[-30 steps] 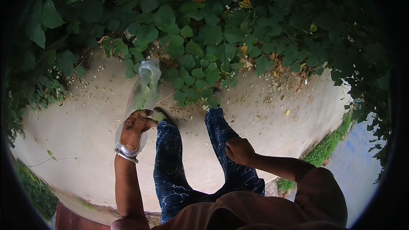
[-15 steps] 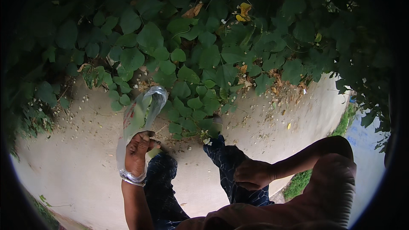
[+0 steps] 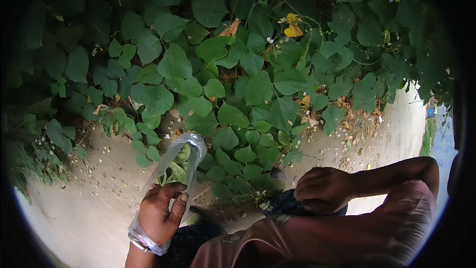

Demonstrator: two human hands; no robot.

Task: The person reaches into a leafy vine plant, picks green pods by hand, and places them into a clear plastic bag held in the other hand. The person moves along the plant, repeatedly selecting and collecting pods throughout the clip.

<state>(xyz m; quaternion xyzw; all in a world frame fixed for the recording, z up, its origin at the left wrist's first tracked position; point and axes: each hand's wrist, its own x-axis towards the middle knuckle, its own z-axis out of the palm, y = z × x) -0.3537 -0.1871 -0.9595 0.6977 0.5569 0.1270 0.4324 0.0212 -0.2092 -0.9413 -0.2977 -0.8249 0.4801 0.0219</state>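
Note:
My left hand [image 3: 161,211] is closed on a clear plastic bag [image 3: 194,156], whose round mouth stands open above my fingers. Several flat green bean pods [image 3: 178,171] show inside it. Part of the bag's plastic loops round my left wrist, beside a pale bangle [image 3: 140,244]. At the right my right hand [image 3: 325,188] is closed, over or on my dark patterned trouser leg [image 3: 282,202]. Its fingertips are tucked under, so whatever they hold is hidden. Leafy green vines [image 3: 260,89] hang just beyond both hands.
Pale ground [image 3: 89,208] runs beneath the vines, strewn with small fallen petals and dry leaves [image 3: 342,104]. Yellow leaves [image 3: 292,31] hang among the foliage. A green pod [image 3: 306,47] hangs near them. A blue surface and a grass strip [image 3: 427,136] lie at the far right.
The view has shifted, with the vines filling more of it. My right hand has risen and moved right. My left hand has turned with the bag, whose pods now show more plainly.

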